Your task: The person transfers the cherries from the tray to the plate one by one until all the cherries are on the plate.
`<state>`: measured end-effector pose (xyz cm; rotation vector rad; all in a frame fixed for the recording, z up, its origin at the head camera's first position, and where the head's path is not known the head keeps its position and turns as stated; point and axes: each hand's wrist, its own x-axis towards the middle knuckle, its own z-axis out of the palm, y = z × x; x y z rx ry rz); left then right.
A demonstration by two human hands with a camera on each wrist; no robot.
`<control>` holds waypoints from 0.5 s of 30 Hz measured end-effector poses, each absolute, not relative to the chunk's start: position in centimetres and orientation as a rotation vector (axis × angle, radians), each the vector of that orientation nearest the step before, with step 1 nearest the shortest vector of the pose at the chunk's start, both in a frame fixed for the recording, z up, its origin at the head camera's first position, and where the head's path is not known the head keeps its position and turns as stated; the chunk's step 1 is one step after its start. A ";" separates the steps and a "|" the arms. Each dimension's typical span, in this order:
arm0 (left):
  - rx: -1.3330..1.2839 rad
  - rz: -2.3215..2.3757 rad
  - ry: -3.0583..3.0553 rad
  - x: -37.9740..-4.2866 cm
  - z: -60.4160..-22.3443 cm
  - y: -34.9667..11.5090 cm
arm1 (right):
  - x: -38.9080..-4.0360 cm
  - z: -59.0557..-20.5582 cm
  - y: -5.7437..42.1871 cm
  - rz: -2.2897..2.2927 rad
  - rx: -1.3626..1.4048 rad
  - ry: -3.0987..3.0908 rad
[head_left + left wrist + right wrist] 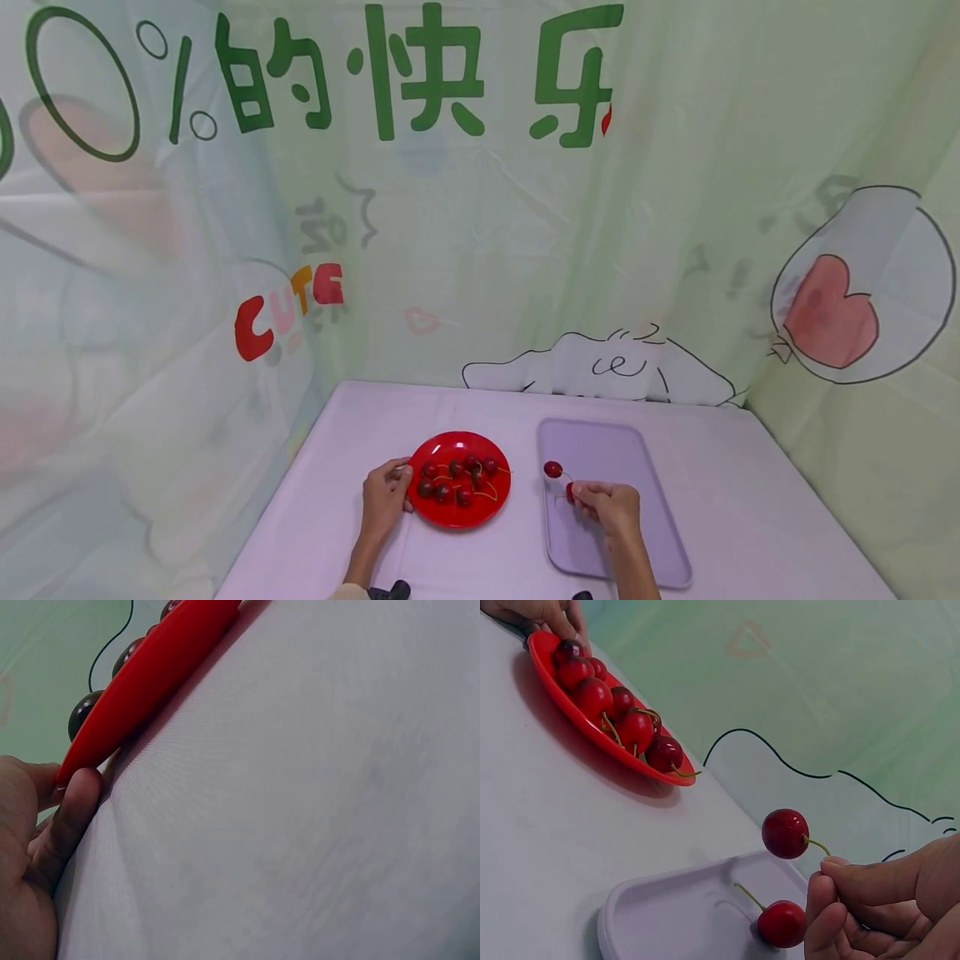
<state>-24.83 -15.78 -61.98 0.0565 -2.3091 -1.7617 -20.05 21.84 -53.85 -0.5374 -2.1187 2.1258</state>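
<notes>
My left hand grips the left rim of a round red plate, thumb and fingers pinching its edge. Several dark red cherries, some with green stems, lie piled on that plate. Over the lilac tray, my right hand pinches the stem of one cherry between thumb and forefinger. That cherry hangs out to the left of the fingertips. A second cherry lies on the tray just below the hand, its stem pointing up and left, partly hidden by the fingers in the head view.
The plate and tray stand side by side on a table with a pale cloth. Printed curtains hang behind the table and at both sides. Small black objects show at the bottom edge of the head view.
</notes>
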 end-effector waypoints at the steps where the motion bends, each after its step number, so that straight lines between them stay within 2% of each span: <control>1: 0.053 -1.761 -2.308 -24.8 -62.0 -15.8 | -20.1 -53.8 21.8 2.128 -0.533 -2.114; 15: 0.053 -1.744 -2.315 -24.8 -61.8 -15.8 | -20.4 -53.5 20.7 2.147 -0.510 -2.115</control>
